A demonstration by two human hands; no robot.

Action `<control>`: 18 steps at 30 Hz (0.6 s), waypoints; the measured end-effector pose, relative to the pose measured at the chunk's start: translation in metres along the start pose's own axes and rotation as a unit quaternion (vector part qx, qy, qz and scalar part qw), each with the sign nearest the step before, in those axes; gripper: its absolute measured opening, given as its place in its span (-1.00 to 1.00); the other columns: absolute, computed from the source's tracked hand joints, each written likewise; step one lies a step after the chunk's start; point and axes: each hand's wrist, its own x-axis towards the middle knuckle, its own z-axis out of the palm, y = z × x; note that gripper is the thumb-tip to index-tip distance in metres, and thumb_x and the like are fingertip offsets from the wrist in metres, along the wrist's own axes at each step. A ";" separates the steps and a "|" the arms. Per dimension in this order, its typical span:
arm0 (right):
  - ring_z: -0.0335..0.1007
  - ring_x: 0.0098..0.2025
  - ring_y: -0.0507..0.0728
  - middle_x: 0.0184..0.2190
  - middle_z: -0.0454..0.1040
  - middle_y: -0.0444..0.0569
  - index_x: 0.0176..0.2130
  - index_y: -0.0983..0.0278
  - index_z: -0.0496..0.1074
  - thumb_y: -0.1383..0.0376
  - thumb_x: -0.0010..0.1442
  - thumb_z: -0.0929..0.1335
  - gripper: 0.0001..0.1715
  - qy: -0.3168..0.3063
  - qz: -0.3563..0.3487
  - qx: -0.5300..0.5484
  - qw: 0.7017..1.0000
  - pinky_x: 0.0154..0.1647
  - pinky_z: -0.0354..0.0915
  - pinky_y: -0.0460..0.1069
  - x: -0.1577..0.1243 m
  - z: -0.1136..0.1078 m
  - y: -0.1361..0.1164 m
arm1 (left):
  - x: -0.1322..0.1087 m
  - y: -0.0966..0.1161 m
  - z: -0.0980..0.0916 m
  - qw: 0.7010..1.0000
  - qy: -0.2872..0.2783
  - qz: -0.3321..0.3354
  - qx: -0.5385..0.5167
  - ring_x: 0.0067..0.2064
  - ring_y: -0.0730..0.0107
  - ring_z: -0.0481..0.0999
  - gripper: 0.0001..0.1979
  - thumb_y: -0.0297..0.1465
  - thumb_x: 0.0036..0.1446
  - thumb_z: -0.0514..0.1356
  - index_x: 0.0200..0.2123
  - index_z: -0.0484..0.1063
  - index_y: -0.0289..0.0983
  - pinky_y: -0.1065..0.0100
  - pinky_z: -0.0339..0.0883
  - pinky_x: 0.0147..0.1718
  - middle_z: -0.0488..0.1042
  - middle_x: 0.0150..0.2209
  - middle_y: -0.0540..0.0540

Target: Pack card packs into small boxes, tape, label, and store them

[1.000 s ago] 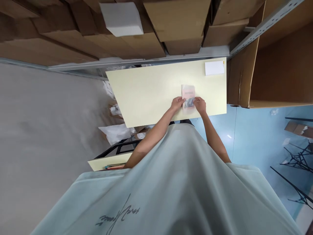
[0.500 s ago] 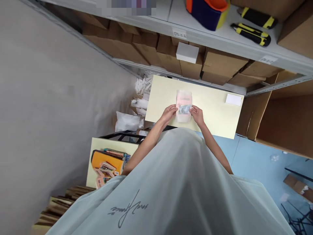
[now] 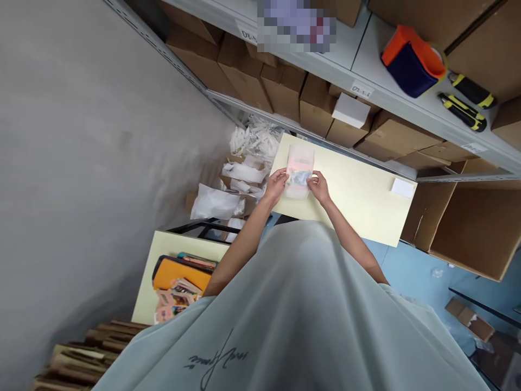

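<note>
Both my hands hold a small clear plastic bag (image 3: 299, 172) with a pink printed top and a dark item inside, over the left end of a pale yellow table (image 3: 358, 201). My left hand (image 3: 277, 183) pinches the bag's left edge. My right hand (image 3: 318, 187) pinches its right edge. The bag is lifted slightly off the tabletop. My pale green shirt fills the lower part of the view.
A white card (image 3: 402, 188) lies at the table's right end. Shelves behind hold cardboard boxes (image 3: 280, 92), a white box (image 3: 350, 110), an orange and blue tape dispenser (image 3: 411, 61) and yellow-black cutters (image 3: 464, 111). White bags (image 3: 236, 179) are piled at left; a lower table carries an orange pouch (image 3: 179, 274).
The view has swung left and up, showing more shelf and the lower table. My hands have carried the bag from the table's right-middle toward its left end.
</note>
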 end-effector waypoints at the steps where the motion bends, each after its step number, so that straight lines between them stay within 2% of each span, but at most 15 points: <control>1: 0.62 -0.16 0.16 -0.27 0.64 -0.16 0.17 0.10 0.43 -0.01 0.36 0.41 -0.53 0.013 0.014 -0.005 1.000 0.02 0.58 0.04 0.009 0.009 -0.005 | 0.011 0.003 -0.005 1.000 0.015 -0.001 0.022 -0.15 0.27 0.67 -0.62 -0.31 0.09 0.41 0.01 0.63 -0.22 0.33 0.51 -0.17 0.70 -0.15 -0.09; 5: 0.65 -0.11 0.18 -0.25 0.66 -0.15 0.16 0.13 0.47 0.08 0.37 0.39 -0.57 0.061 0.066 -0.031 0.996 0.09 0.58 0.05 0.045 0.040 -0.019 | 0.060 0.014 -0.018 0.991 0.081 -0.011 0.110 -0.22 0.26 0.62 -0.64 -0.40 0.06 0.36 -0.02 0.61 -0.23 0.30 0.50 -0.19 0.63 -0.23 -0.08; 10: 0.71 -0.05 0.21 -0.15 0.74 -0.06 0.18 0.17 0.52 0.16 0.41 0.38 -0.60 0.093 0.130 -0.108 0.981 0.16 0.57 0.07 0.080 0.062 -0.025 | 0.109 0.018 -0.025 0.988 0.068 -0.028 0.134 -0.09 0.18 0.66 -0.79 -0.49 0.06 0.33 -0.19 0.55 -0.21 0.26 0.57 -0.06 0.65 -0.18 -0.13; 14: 0.75 0.00 0.27 -0.03 0.77 0.11 0.25 0.26 0.56 0.19 0.42 0.40 -0.53 0.092 0.160 -0.138 0.973 0.26 0.56 0.15 0.096 0.066 -0.030 | 0.126 0.014 -0.025 0.988 0.047 -0.039 0.142 0.02 0.14 0.70 -0.79 -0.54 0.02 0.30 -0.23 0.54 -0.22 0.19 0.57 0.13 0.69 -0.11 -0.18; 18: 0.76 0.13 0.35 0.05 0.78 0.19 0.18 0.26 0.62 0.12 0.37 0.49 -0.53 0.079 0.159 -0.150 0.973 0.38 0.54 0.22 0.094 0.058 -0.039 | 0.125 0.014 -0.028 0.988 0.033 -0.044 0.145 0.10 0.03 0.72 -0.77 -0.53 0.01 0.32 -0.21 0.58 -0.23 0.08 0.56 0.23 0.72 -0.05 -0.23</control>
